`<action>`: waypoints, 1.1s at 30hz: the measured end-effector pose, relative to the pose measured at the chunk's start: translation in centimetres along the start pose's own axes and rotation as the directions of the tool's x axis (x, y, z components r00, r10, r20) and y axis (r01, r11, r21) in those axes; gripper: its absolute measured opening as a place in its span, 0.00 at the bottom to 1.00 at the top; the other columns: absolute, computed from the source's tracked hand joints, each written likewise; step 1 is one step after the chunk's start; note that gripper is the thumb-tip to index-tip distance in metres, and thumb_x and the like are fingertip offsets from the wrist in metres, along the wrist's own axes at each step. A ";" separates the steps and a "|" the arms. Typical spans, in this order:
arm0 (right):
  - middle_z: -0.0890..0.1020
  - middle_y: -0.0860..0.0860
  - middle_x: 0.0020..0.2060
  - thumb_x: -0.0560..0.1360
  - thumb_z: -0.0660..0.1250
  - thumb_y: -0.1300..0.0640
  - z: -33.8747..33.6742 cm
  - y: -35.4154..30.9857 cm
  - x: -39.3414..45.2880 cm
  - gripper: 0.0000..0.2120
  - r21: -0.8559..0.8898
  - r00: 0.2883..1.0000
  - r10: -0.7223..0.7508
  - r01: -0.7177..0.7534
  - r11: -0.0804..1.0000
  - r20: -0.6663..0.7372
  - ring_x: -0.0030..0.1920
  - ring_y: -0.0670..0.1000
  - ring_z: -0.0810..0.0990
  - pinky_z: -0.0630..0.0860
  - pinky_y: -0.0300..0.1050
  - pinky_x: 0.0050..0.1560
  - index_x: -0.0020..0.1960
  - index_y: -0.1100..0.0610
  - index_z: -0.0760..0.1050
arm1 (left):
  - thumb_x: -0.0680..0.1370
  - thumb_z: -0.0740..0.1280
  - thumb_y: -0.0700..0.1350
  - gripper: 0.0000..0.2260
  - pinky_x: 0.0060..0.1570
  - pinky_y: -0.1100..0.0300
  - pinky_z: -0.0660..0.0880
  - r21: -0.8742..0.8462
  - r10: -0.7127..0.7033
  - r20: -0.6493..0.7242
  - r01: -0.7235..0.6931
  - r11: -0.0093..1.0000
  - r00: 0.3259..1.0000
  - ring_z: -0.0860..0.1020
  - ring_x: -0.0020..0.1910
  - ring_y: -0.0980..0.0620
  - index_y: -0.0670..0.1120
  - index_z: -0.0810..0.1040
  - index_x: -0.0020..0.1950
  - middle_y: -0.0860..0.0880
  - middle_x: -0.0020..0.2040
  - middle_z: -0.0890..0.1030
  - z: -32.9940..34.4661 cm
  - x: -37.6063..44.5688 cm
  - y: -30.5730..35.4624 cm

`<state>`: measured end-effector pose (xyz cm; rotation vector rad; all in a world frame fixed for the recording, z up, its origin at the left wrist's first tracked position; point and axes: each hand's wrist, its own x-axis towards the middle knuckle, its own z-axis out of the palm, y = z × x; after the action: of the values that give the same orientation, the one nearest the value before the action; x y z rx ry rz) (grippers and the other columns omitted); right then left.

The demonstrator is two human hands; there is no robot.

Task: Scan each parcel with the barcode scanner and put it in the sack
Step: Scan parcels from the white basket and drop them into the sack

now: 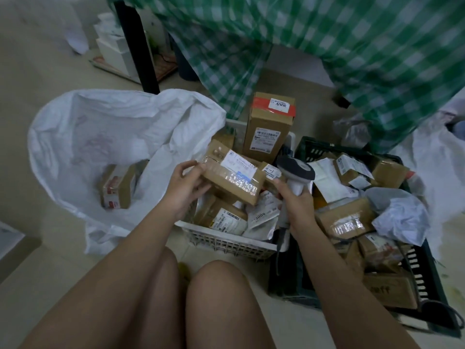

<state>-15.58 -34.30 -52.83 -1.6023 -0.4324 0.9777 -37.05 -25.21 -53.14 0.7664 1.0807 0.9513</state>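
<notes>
We see a pale tiled floor (37, 260) carrying everything. On it to the left lies an open white sack (83, 137), a taped cardboard box (117, 187) inside. Just beside the sack stands a white basket (226, 241) heaped with parcels, touching a dark green crate (425, 280) of parcels on the right. Behind, a black table leg (137, 44) stands beside stacked white boxes (114, 46).

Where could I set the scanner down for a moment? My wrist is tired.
Bare floor lies left of your knees, in front of the white sack. A narrower strip runs between your right knee and the dark crate. The white basket and the crate are heaped with parcels, so neither offers a flat spot.
</notes>
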 end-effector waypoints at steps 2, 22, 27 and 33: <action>0.82 0.47 0.52 0.70 0.75 0.48 1.4 -0.2 -0.1 0.24 -0.004 0.998 -0.001 0.002 1.000 0.057 0.52 0.48 0.80 0.78 0.46 0.55 0.62 0.52 0.73 | 0.81 0.63 0.42 0.14 0.53 0.56 0.80 -0.070 -0.016 0.038 0.019 0.997 0.999 0.81 0.54 0.49 0.47 0.68 0.66 0.48 0.54 0.80 -0.3 -0.5 0.1; 0.76 0.37 0.48 0.73 0.71 0.48 3.7 0.0 -0.4 0.13 0.006 0.969 -0.085 0.086 0.996 0.233 0.50 0.41 0.76 0.73 0.42 0.55 0.51 0.41 0.68 | 0.80 0.62 0.42 0.14 0.55 0.48 0.78 0.077 -0.119 0.111 0.111 0.991 0.987 0.78 0.54 0.48 0.55 0.67 0.63 0.46 0.56 0.76 -2.0 -1.1 0.1; 0.81 0.45 0.49 0.72 0.73 0.52 3.3 -0.1 -0.2 0.13 -0.023 0.972 -0.045 0.052 0.998 0.230 0.49 0.44 0.80 0.77 0.43 0.51 0.50 0.43 0.71 | 0.81 0.59 0.43 0.14 0.54 0.50 0.78 0.134 -0.073 0.112 0.058 0.989 0.991 0.77 0.56 0.49 0.55 0.68 0.66 0.46 0.58 0.78 -2.0 -1.2 0.1; 0.85 0.44 0.42 0.69 0.76 0.61 3.3 -1.0 -0.2 0.16 -0.124 0.930 -0.157 0.209 0.970 0.333 0.42 0.39 0.83 0.76 0.32 0.36 0.54 0.56 0.77 | 0.79 0.64 0.51 0.16 0.50 0.57 0.77 0.283 -0.004 0.064 -0.015 0.959 0.998 0.78 0.54 0.55 0.57 0.73 0.67 0.50 0.59 0.79 -1.7 -1.3 0.1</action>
<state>-17.99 -32.09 -51.80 -1.5113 -0.8895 1.0843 -38.89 -26.28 -53.03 1.0281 1.1733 0.7790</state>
